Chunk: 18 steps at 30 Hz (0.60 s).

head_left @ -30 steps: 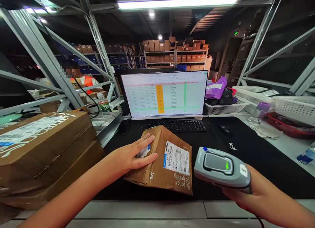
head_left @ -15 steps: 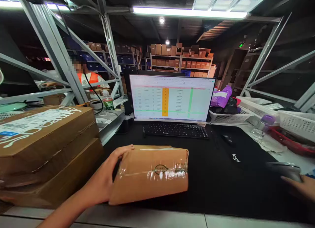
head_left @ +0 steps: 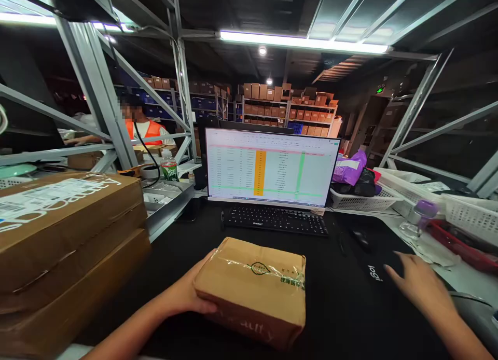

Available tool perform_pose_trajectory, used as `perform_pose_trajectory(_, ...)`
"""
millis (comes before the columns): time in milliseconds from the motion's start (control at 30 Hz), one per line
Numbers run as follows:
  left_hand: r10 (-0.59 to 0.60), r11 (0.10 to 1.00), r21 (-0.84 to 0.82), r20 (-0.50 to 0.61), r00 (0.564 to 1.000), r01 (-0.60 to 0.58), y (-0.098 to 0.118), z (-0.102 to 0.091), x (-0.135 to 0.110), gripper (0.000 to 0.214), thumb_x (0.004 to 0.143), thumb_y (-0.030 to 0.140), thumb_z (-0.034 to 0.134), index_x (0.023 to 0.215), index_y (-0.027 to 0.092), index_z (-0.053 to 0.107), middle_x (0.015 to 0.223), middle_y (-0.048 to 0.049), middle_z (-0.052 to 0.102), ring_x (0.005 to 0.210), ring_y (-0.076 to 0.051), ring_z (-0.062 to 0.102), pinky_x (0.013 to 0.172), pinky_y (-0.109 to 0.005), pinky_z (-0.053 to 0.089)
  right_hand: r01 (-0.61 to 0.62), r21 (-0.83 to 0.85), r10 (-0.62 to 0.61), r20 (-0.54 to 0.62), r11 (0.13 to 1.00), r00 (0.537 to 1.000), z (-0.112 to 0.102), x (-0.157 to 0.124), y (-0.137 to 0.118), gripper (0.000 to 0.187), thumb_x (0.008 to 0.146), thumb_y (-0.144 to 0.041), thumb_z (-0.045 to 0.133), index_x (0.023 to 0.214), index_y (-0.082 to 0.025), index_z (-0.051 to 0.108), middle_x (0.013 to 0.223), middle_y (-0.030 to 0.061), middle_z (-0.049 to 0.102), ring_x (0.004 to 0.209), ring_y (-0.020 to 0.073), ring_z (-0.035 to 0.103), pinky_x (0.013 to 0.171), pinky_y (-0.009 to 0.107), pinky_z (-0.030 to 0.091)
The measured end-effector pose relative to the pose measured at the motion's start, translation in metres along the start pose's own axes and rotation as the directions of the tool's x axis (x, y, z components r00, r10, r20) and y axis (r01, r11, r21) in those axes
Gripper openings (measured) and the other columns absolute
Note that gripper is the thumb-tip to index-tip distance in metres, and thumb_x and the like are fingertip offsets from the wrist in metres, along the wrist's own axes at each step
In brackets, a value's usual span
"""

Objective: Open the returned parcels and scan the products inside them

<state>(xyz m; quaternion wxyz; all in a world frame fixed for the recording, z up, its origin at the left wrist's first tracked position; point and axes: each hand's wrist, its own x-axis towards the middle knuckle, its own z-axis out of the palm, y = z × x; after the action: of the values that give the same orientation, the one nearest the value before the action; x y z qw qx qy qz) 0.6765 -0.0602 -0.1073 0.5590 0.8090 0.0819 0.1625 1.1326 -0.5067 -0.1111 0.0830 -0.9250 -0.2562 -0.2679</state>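
My left hand [head_left: 187, 290] grips the left side of a taped brown cardboard parcel [head_left: 251, 290], which rests tilted on the black desk mat [head_left: 350, 303]. Its shipping label is out of sight. My right hand [head_left: 420, 287] hovers open above the mat's right side, fingers apart and holding nothing. A grey handheld barcode scanner [head_left: 480, 313] sits at the lower right edge of the picture, partly cut off and apart from my fingers.
Stacked cardboard boxes [head_left: 66, 235] stand at the left. Behind the mat are a keyboard [head_left: 274, 220], a monitor [head_left: 272, 168] and a mouse [head_left: 361, 239]. A white basket [head_left: 361, 200] holds bags. A person in an orange vest [head_left: 146, 132] stands beyond steel shelving posts.
The parcel has turned over, its labelled face going out of sight and a taped face coming up. My right hand has moved right, let go of the scanner, and opened.
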Motion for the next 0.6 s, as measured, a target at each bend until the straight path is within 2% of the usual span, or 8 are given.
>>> perform_pose_trajectory(67,-0.031,0.999,-0.01,-0.009,0.999,0.03,-0.002,0.003,-0.001,0.14,0.042,0.083,0.08,0.157,0.026,0.027,0.158,-0.0175,0.038,0.144,-0.044,0.037,0.119,-0.061,0.028,0.058,0.058,-0.059,0.013,0.997,0.998,0.013,0.023,-0.029,0.066,0.091,-0.059,0.034,0.13,-0.011,0.059,0.125,0.0205,0.061,0.112,0.0362,0.063,0.096,0.049,0.053)
perform_pose_trajectory(167,-0.085,0.996,-0.021,-0.021,0.996,0.085,-0.002,0.01,-0.002,0.138,0.039,0.091,0.073,0.155,0.026,0.035,0.152,-0.0175,0.048,0.141,-0.044,0.041,0.114,-0.064,0.033,0.025,0.084,-0.028,0.027,0.996,0.999,0.041,0.053,-0.046,0.067,0.091,-0.06,0.038,0.137,-0.014,0.055,0.135,0.0204,0.055,0.122,0.0378,0.057,0.101,0.051,0.05)
perform_pose_trajectory(267,-0.137,0.99,-0.024,0.008,0.991,0.137,-0.004,0.014,0.0,0.134,0.036,0.095,0.068,0.148,0.025,0.046,0.132,-0.0177,0.065,0.132,-0.045,0.051,0.112,-0.064,0.036,-0.045,0.121,0.039,0.056,0.992,0.998,0.068,0.07,-0.041,0.066,0.09,-0.061,0.043,0.14,-0.02,0.054,0.142,0.0192,0.049,0.127,0.0385,0.054,0.101,0.054,0.049)
perform_pose_trajectory(333,-0.156,0.988,-0.01,0.031,0.987,0.157,-0.01,0.015,0.002,0.131,0.035,0.098,0.064,0.143,0.025,0.052,0.12,-0.0168,0.07,0.127,-0.044,0.055,0.112,-0.063,0.036,-0.046,0.179,0.034,0.069,0.983,0.997,0.081,0.074,-0.036,0.063,0.09,-0.059,0.043,0.14,-0.022,0.053,0.143,0.017,0.048,0.127,0.0357,0.055,0.101,0.052,0.05)
perform_pose_trajectory(467,-0.154,0.983,0.11,0.097,0.983,0.144,-0.033,0.011,0.005,0.116,0.039,0.102,0.055,0.125,0.025,0.066,0.108,-0.0156,0.074,0.127,-0.044,0.056,0.115,-0.061,0.034,-0.018,0.205,0.005,0.066,0.979,0.998,0.092,0.076,-0.032,0.064,0.091,-0.058,0.044,0.147,-0.027,0.047,0.148,0.0153,0.043,0.12,0.0335,0.06,0.099,0.05,0.052)
perform_pose_trajectory(533,-0.163,0.978,0.157,0.165,0.973,0.137,-0.046,0.008,0.005,0.106,0.043,0.102,0.052,0.113,0.025,0.072,0.101,-0.0157,0.075,0.125,-0.043,0.058,0.113,-0.06,0.038,-0.005,0.199,-0.011,0.081,0.98,0.997,0.094,0.078,-0.032,0.061,0.093,-0.055,0.042,0.148,-0.029,0.046,0.149,0.0142,0.041,0.12,0.0328,0.06,0.1,0.05,0.052)
perform_pose_trajectory(600,-0.168,0.977,0.165,0.2,0.965,0.136,-0.056,0.006,0.004,0.1,0.047,0.101,0.052,0.109,0.025,0.074,0.098,-0.0144,0.076,0.123,-0.042,0.06,0.111,-0.058,0.042,0.012,0.201,-0.031,0.093,0.98,0.995,0.097,0.079,-0.032,0.057,0.095,-0.05,0.04,0.147,-0.029,0.047,0.15,0.0136,0.041,0.125,0.0327,0.057,0.104,0.05,0.05)
